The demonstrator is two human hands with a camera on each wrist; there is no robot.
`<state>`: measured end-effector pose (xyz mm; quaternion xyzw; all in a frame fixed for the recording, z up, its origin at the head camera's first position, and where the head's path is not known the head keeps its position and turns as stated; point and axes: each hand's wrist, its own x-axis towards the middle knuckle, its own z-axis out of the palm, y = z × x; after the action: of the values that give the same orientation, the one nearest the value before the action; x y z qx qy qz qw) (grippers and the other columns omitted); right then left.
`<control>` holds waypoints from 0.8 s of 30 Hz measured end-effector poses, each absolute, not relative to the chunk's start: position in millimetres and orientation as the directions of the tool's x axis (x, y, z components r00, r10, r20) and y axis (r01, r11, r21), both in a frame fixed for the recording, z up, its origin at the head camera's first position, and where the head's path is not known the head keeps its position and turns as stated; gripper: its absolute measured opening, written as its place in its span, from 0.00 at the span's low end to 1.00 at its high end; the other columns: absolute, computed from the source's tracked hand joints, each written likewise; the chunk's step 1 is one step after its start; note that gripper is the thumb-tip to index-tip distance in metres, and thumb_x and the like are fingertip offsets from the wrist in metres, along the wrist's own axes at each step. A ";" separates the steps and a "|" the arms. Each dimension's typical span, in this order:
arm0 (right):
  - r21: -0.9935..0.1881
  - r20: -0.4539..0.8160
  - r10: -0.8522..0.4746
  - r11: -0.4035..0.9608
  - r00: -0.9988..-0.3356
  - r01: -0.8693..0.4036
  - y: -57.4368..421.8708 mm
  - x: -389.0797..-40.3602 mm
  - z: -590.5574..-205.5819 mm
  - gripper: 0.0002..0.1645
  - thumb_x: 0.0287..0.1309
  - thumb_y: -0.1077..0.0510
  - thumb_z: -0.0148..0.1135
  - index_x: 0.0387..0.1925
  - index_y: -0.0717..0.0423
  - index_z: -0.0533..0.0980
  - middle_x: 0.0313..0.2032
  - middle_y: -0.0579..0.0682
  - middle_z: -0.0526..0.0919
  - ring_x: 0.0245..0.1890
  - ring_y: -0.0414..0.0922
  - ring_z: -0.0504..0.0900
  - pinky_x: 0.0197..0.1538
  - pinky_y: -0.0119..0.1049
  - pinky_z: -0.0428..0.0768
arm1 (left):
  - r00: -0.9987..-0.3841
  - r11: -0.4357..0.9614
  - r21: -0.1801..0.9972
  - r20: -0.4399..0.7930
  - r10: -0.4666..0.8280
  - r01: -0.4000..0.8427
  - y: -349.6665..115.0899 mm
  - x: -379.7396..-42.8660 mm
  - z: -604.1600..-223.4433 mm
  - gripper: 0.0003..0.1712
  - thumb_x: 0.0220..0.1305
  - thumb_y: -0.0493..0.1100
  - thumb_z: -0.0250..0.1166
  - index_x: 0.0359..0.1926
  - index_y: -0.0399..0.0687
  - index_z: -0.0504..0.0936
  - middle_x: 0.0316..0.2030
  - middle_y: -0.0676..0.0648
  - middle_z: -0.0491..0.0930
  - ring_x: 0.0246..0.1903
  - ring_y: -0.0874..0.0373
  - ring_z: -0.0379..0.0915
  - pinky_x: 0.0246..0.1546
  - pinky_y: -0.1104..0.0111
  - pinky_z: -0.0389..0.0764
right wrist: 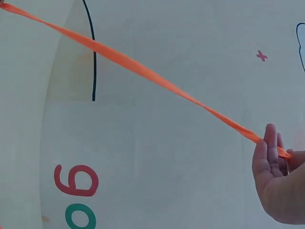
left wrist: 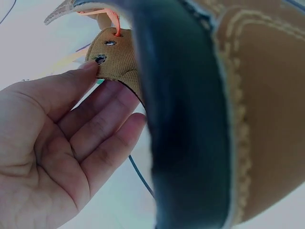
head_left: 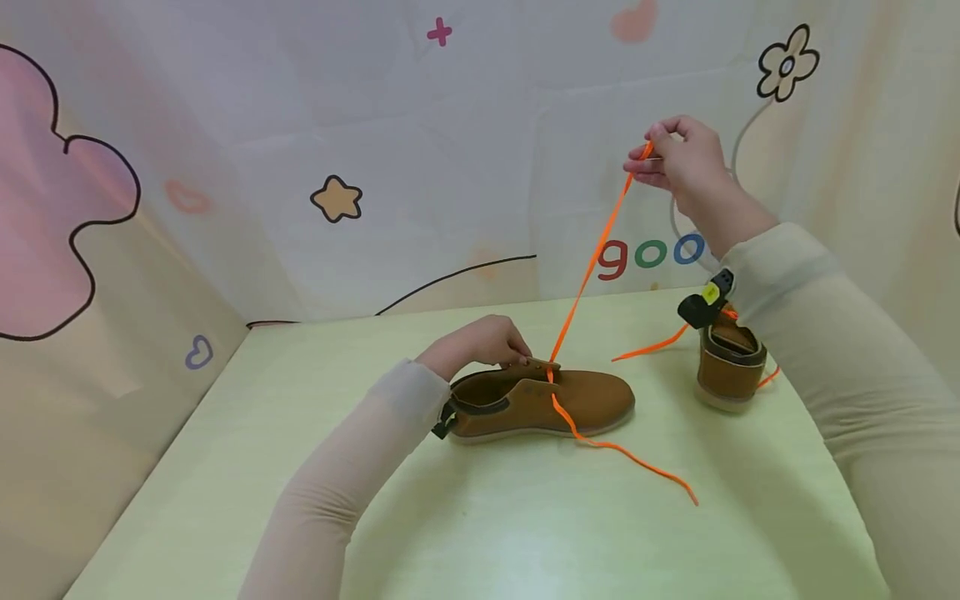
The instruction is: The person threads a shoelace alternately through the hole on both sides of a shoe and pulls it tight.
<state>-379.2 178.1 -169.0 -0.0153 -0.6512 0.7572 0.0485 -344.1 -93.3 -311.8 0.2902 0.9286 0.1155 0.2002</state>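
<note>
A brown shoe (head_left: 600, 395) lies on the table with its toe to the right, and an orange shoelace (head_left: 592, 265) runs through its front eyelets. My left hand (head_left: 483, 340) pinches the far eyelet flap (left wrist: 119, 57) between thumb and fingers, the thumb beside an eyelet without lace. High above the shoe, my right hand (head_left: 690, 162) pinches one end of the lace. That length is stretched straight up and to the right from the shoe, flat and taut in the right wrist view. The lace's other end (head_left: 637, 460) lies loose on the table in front.
A second brown shoe (head_left: 731, 375) stands at the right, partly behind my right forearm, with orange lace ends trailing beside it. The pale green table (head_left: 300, 467) meets a patterned cloth backdrop (head_left: 420, 167) at the back and left.
</note>
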 end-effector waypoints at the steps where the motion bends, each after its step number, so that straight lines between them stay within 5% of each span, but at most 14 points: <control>1: -0.991 0.043 0.095 -0.121 -0.995 -0.054 180.0 -377.8 -168.9 0.07 0.74 0.50 0.51 0.44 0.48 0.70 0.28 0.44 0.83 0.25 0.38 0.85 0.32 0.24 0.84 | -0.751 0.802 0.330 -0.300 0.589 0.497 -93.7 -343.9 -311.7 0.16 0.74 0.38 0.60 0.57 0.43 0.87 0.51 0.43 0.89 0.44 0.54 0.87 0.51 0.68 0.83; 8: -0.981 0.044 -0.036 0.185 -0.998 -0.050 187.5 -351.3 -192.3 0.09 0.78 0.47 0.43 0.48 0.44 0.67 0.24 0.41 0.70 0.22 0.37 0.67 0.33 0.25 0.78 | -0.764 0.777 0.330 -0.200 0.613 0.537 -100.5 -326.6 -305.1 0.17 0.74 0.39 0.58 0.57 0.43 0.86 0.54 0.44 0.88 0.50 0.54 0.83 0.57 0.65 0.81; 13: -0.938 0.039 -0.251 0.325 -0.967 -0.122 191.7 -311.9 -232.2 0.11 0.82 0.54 0.38 0.57 0.51 0.63 0.31 0.37 0.74 0.29 0.35 0.74 0.41 0.27 0.82 | -0.795 0.754 0.397 -0.090 0.600 0.524 -110.4 -295.5 -306.1 0.16 0.75 0.43 0.60 0.55 0.43 0.87 0.50 0.45 0.89 0.45 0.55 0.83 0.52 0.64 0.82; 18: -0.854 0.008 -0.323 0.491 -0.946 -0.174 177.8 -270.6 -273.5 0.14 0.79 0.54 0.50 0.53 0.61 0.71 0.31 0.36 0.83 0.25 0.39 0.75 0.30 0.30 0.76 | -0.838 0.734 0.499 -0.031 0.545 0.459 -114.3 -271.4 -320.6 0.16 0.72 0.44 0.64 0.54 0.42 0.87 0.44 0.45 0.91 0.42 0.55 0.85 0.47 0.66 0.83; 24: -0.742 0.034 -0.408 0.601 -0.913 -0.296 141.3 -244.2 -329.1 0.09 0.68 0.58 0.62 0.37 0.62 0.81 0.26 0.50 0.84 0.23 0.40 0.72 0.27 0.31 0.70 | -0.871 0.729 0.520 0.066 0.486 0.446 -110.7 -261.9 -341.5 0.12 0.69 0.44 0.68 0.48 0.42 0.89 0.39 0.46 0.90 0.35 0.59 0.82 0.39 0.71 0.79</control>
<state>-244.2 141.3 -329.1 0.1972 -0.8920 0.4008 -0.0696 -261.9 -110.7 -341.5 0.2508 0.9289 0.2698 0.0375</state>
